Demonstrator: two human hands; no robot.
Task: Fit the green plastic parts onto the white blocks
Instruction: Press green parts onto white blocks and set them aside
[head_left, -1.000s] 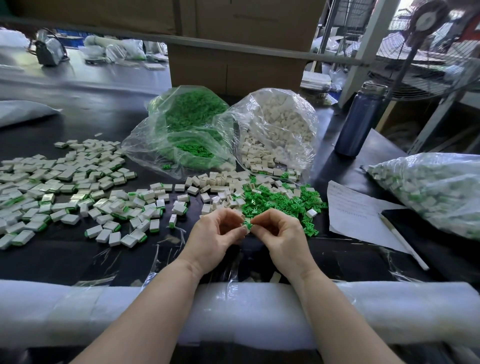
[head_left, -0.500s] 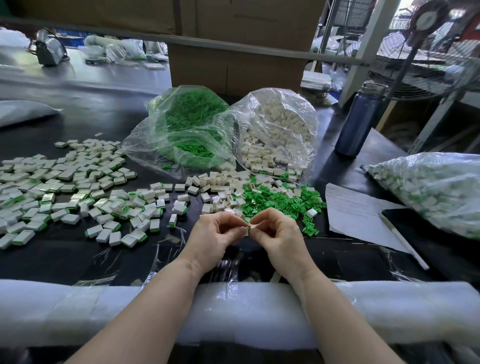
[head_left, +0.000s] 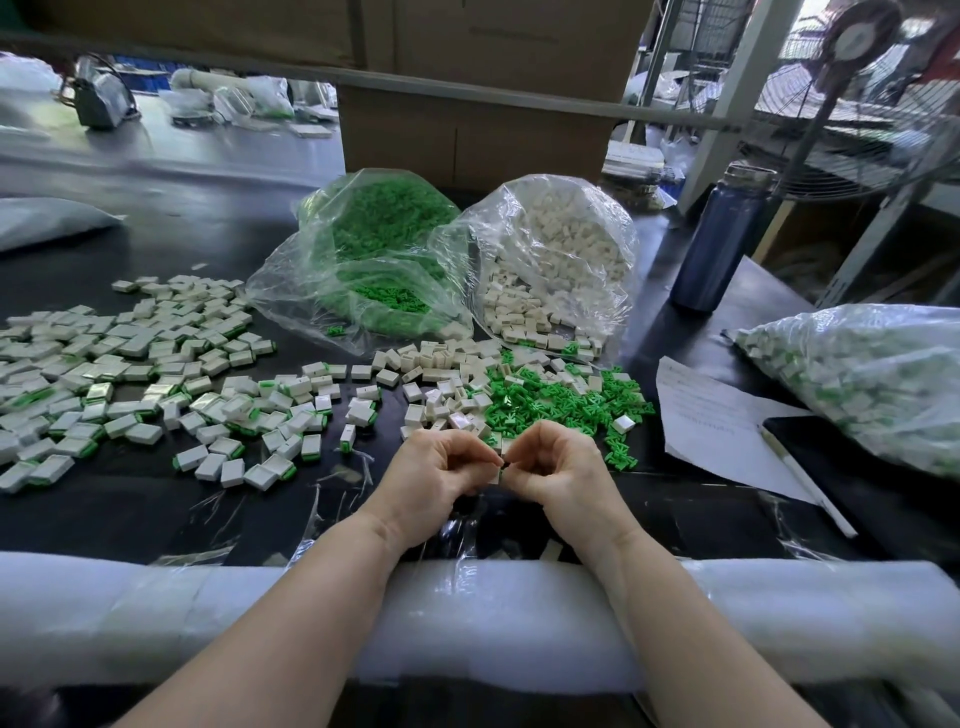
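White, boxy plastic blocks with green ends, too many to count, lie scattered well left of the left hand. Its curled fingers meet those of the right hand, the two pinching one small white block with a green part between them. Just beyond the right hand lies a loose heap of green plastic parts. Two clear crinkled bags sit farther back.

We see a small factory assembly bench: a dark surface strewn at centre with loose white blocks and green plastic parts, clear bulk bags of each behind, cardboard cartons at top centre, and an industrial fan at upper right.
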